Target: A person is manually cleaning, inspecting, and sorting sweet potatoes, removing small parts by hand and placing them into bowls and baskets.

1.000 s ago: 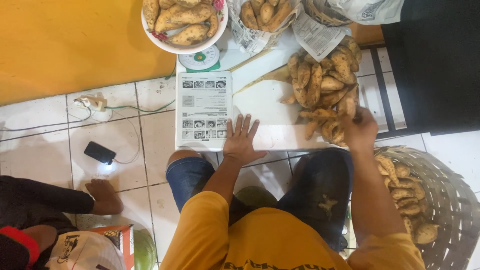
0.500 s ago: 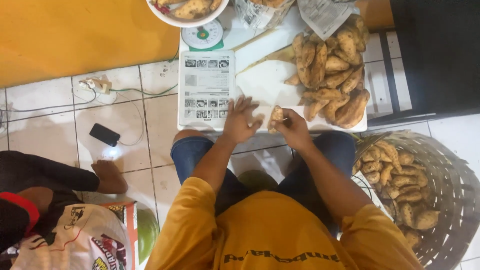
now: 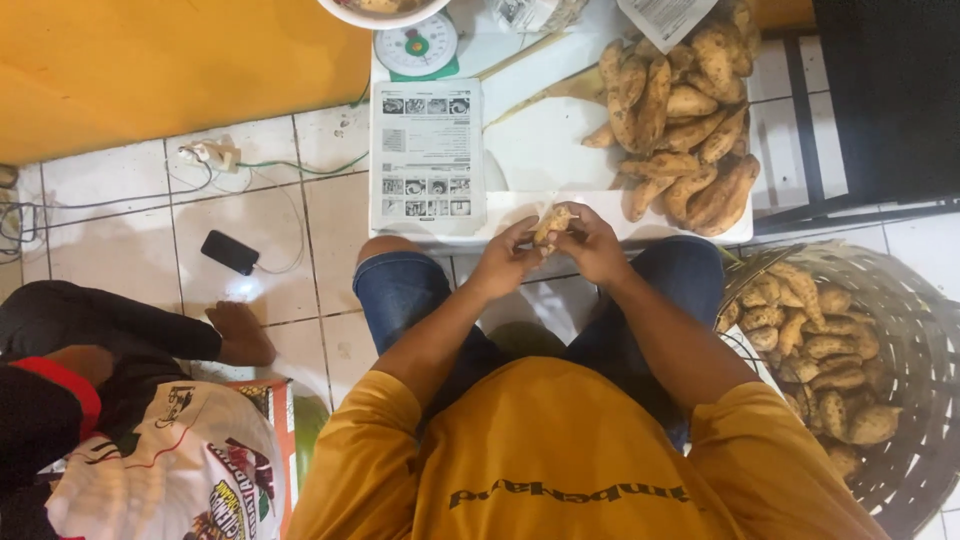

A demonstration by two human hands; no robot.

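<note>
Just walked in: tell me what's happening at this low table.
A person in a yellow shirt sits on the tiled floor, and both the left hand and the right hand hold one small sweet potato at the edge of a white table. A pile of sweet potatoes lies on the table to the right, beside a printed sheet and a small dial scale. A woven basket on the floor holds more. Another person sits at the left near a phone.
</note>
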